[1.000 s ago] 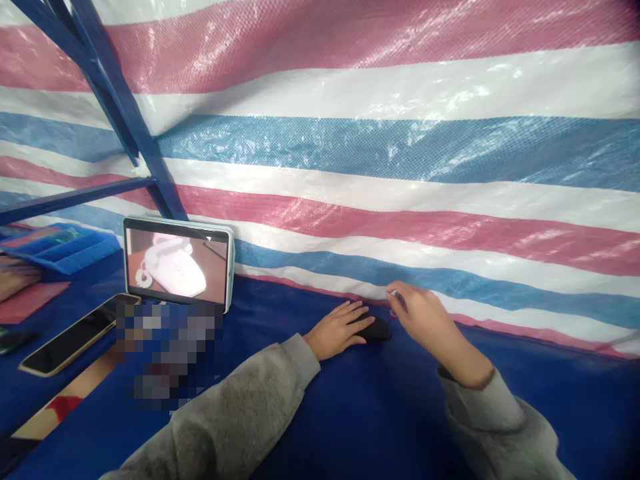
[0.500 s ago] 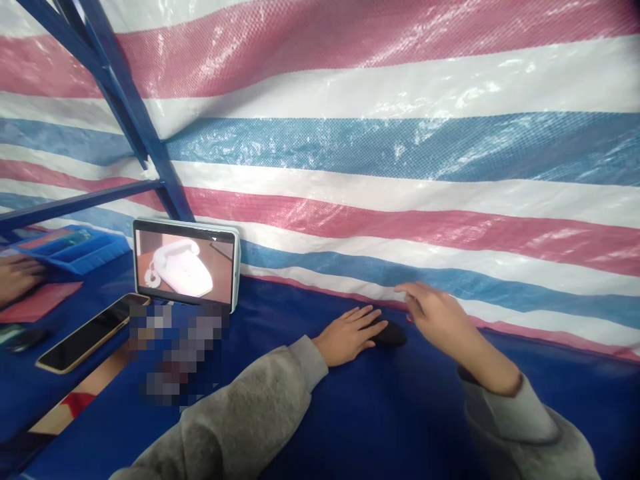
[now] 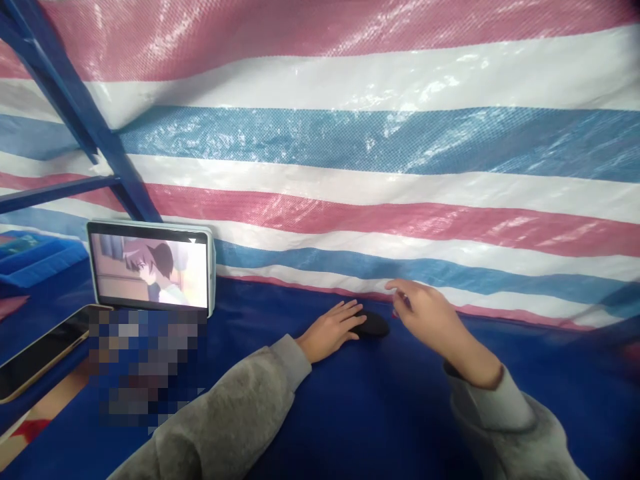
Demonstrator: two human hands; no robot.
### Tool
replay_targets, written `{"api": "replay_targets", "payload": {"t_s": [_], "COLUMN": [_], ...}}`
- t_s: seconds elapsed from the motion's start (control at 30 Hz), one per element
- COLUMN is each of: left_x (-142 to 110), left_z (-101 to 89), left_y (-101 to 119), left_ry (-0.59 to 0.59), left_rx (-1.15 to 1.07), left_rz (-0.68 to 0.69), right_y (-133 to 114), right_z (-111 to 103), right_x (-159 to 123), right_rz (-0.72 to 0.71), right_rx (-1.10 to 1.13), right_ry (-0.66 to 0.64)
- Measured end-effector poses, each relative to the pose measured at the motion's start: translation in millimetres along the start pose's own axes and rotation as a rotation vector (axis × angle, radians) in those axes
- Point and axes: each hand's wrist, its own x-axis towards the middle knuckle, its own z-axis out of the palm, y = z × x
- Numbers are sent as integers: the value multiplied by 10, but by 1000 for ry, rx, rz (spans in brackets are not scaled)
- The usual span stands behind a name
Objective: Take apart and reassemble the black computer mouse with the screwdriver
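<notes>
My left hand (image 3: 331, 330) lies palm down on the dark blue tabletop, fingers stretched out. Its fingertips rest at the left end of a flat black oval piece (image 3: 374, 325), whose exact kind I cannot make out. Just right of that piece, my right hand (image 3: 425, 313) is raised above the table with its fingers curled and the index finger bent forward. A tiny red speck (image 3: 395, 315) shows below its fingertips. Whatever the right fingers may hold is hidden or too small to name. Grey fuzzy sleeves cover both forearms.
A tablet (image 3: 151, 267) playing a cartoon stands at left. Before it lie a phone (image 3: 47, 350) and a pixelated patch. Farther left is a blue divided tray (image 3: 47, 260). Behind rise a striped plastic sheet (image 3: 350, 140) and a blue metal frame (image 3: 75, 107).
The view has turned right, so everything sits farther left, and the other person's hand has left the picture. The tablet's picture has changed. My hands keep nearly the same pose by the black piece.
</notes>
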Motion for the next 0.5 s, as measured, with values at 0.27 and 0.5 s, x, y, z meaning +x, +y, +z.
{"api": "replay_targets", "payload": {"t_s": [0.27,0.5], "left_x": [0,-18], "left_z": [-48,-13], "left_y": [34,50], "left_ry": [4,26], "left_rx": [-28,62], "left_rz": [11,20], "right_y": [-42,-38], "right_z": [-19,13], "right_x": [9,9], "right_rz": [1,-4], "right_rx": [-4,18], "right_ry": [-29,-20]}}
